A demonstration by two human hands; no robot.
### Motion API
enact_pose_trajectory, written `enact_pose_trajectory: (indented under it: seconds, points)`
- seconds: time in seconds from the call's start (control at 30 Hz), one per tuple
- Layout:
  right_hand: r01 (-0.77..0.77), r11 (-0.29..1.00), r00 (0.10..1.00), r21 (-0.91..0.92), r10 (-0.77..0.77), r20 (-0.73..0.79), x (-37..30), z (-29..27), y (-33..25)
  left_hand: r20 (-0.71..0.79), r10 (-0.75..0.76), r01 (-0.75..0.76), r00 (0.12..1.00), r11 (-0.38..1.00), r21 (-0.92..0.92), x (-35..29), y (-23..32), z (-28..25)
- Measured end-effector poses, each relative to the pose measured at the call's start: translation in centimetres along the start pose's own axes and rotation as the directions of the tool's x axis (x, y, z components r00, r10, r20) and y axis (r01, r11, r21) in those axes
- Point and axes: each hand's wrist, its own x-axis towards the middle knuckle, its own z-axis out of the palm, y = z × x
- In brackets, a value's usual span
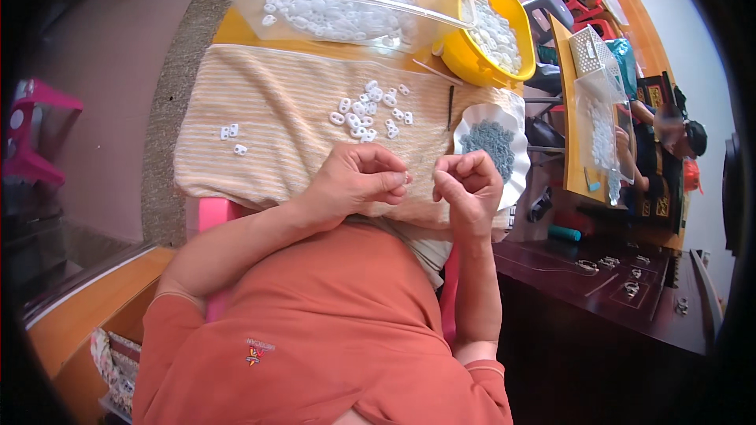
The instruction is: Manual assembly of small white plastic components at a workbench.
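Note:
Above the near edge of the striped towel, my left hand is closed in a pinch, and a tiny pale bit shows at its fingertips, too small to name. A short gap to the right, my right hand has thumb and forefinger pressed together; whatever they hold is hidden. Beyond my hands lies a loose pile of small white plastic pieces with two holes. Close to my right hand, a white dish with a wavy rim holds many small grey-blue parts. A thin black stick lies just behind the dish.
A clear plastic bin and a yellow tub, both with white pieces, stand at the back. Several white pieces lie on the towel at left. Another person sits at a table on the right.

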Motion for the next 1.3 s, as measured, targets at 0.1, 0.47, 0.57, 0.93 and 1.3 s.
enact_pose_trajectory:
  seconds: [0.1,0.47,0.57,0.93,1.3]
  points:
    - [-0.029,0.996,0.999,0.083,0.027,0.024,0.1,1.6,0.7,0.013,-0.038,0.038,0.999,0.998,-0.047,-0.1,0.3,0.1]
    - [-0.032,0.973,0.997,0.228,0.016,0.072,-0.5,2.9,1.7,0.132,-0.035,0.068,0.991,0.964,-0.256,-0.4,0.3,-0.2]
    - [-0.022,0.976,0.997,0.214,0.007,0.072,-0.8,3.0,1.7,0.118,-0.025,0.054,0.993,0.966,-0.252,-0.4,0.0,-0.3]
    - [-0.076,0.978,0.95,0.196,0.011,0.311,0.0,0.9,2.5,0.121,-0.026,0.049,0.992,0.979,-0.196,-0.1,0.2,-0.3]
    - [-0.081,0.993,0.941,0.088,0.047,0.336,0.4,0.8,2.3,0.156,-0.051,0.07,0.986,0.99,-0.12,0.2,0.1,-1.0]
